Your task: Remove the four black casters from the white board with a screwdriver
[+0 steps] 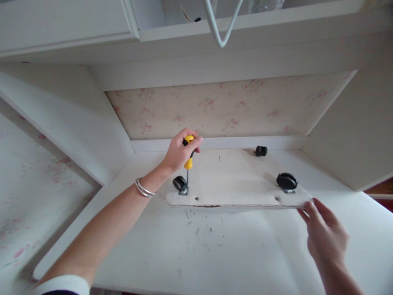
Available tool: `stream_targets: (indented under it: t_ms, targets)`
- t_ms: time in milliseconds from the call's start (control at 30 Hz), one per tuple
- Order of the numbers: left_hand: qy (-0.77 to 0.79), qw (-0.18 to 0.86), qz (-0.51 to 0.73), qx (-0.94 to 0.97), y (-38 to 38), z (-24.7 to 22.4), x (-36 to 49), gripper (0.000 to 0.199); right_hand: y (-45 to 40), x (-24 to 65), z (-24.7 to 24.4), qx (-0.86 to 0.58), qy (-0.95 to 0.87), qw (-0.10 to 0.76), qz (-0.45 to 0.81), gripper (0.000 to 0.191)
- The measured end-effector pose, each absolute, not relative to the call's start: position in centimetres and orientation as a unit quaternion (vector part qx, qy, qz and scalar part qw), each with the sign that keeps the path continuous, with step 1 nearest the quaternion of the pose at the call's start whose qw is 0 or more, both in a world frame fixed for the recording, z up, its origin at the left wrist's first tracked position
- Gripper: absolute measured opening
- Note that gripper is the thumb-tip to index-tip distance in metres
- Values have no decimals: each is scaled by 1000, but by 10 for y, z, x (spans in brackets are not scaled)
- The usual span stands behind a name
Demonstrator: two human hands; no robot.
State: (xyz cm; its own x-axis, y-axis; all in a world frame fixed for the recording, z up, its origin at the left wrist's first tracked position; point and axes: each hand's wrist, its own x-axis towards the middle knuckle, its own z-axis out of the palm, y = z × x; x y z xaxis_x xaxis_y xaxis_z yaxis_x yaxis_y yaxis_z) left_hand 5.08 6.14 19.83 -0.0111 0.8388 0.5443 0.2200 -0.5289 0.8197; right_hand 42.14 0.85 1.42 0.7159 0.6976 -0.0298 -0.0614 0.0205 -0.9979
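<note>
My left hand (181,150) is wrapped round the yellow and black handle of a screwdriver (188,164). The shaft points down, its tip at the metal mounting plate of a black caster wheel (179,183) on the near left corner of a white board (233,180). With my right hand (326,229) I pinch the board's near right corner between thumb and fingers. Another caster (287,180) stands near that corner, and a further black caster (261,151) sits at the far right. Two screw heads show along the near edge, which looks chipped.
The board lies on a white desktop (245,246) with dark scuff marks. White side panels (70,119) enclose it left and right, and floral wallpaper (211,108) covers the back. Overhead are a white shelf (260,20) and a pale bent rod (221,39) hanging down.
</note>
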Motion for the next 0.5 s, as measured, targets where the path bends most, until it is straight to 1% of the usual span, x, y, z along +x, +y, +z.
stream_targets:
  t_ms: [67, 133, 200, 267, 333, 433, 467, 500]
  targets:
    - [366, 383, 574, 624, 65, 201, 51, 24, 9, 422, 15, -624, -235, 682, 298, 66]
    - [342, 453, 552, 611, 67, 202, 51, 27, 10, 424, 15, -615, -222, 691, 307, 66]
    - [338, 484, 533, 606, 68, 201, 52, 30, 11, 425, 16, -607, -215, 700, 310, 66]
    - [354, 479, 533, 601, 69, 199, 56, 32, 12, 425, 16, -597, -211, 707, 314, 65]
    - [397, 416, 556, 600, 68, 196, 62, 32, 12, 425, 16, -590, -210, 711, 318, 64]
    - [482, 213, 613, 589, 57, 191, 75, 29, 13, 425, 16, -582, -213, 718, 318, 64]
    - [499, 165, 622, 581, 52, 190, 79, 29, 13, 425, 16, -579, -213, 721, 317, 63]
    - [506, 148, 624, 577, 46, 189, 82, 28, 13, 424, 16, -577, -212, 723, 317, 63]
